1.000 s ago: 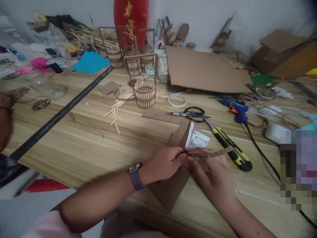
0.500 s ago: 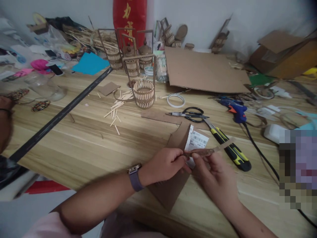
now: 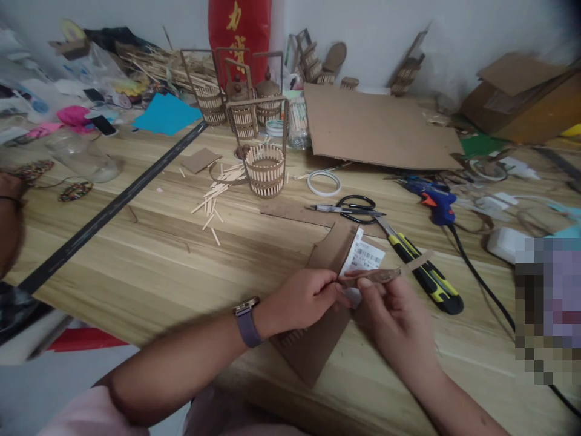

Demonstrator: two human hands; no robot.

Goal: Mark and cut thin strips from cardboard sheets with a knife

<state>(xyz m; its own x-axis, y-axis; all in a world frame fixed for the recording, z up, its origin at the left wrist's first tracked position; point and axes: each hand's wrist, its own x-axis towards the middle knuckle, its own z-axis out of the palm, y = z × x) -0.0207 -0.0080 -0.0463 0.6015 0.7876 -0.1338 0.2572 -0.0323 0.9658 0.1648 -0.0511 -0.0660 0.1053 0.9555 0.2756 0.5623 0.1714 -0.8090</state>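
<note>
Between my two hands is a thin strip of brown cardboard (image 3: pixel 415 262), its loose end pointing up to the right. My left hand (image 3: pixel 302 298), with a watch at the wrist, pinches the strip's left end. Thumb and fingers of my right hand (image 3: pixel 397 321) close on it a little further along. Beneath the hands lies a folded piece of cardboard (image 3: pixel 313 357) with a white printed label (image 3: pixel 368 254). A yellow and black utility knife (image 3: pixel 424 272) lies just beyond my right hand. Black-handled scissors (image 3: pixel 358 209) and a pen (image 3: pixel 324 208) lie farther back.
A small stick basket with a tall handle (image 3: pixel 265 172) stands mid-table beside scattered sticks (image 3: pixel 215 194). A tape roll (image 3: pixel 324 183), a large cardboard sheet (image 3: pixel 381 130) and a blue glue gun (image 3: pixel 438 206) with its cord lie around. Another person's arm (image 3: pixel 9 224) rests at the left edge.
My right hand has shifted slightly right along with the strip, and a bit more strip shows between the hands. My left hand stays almost in place.
</note>
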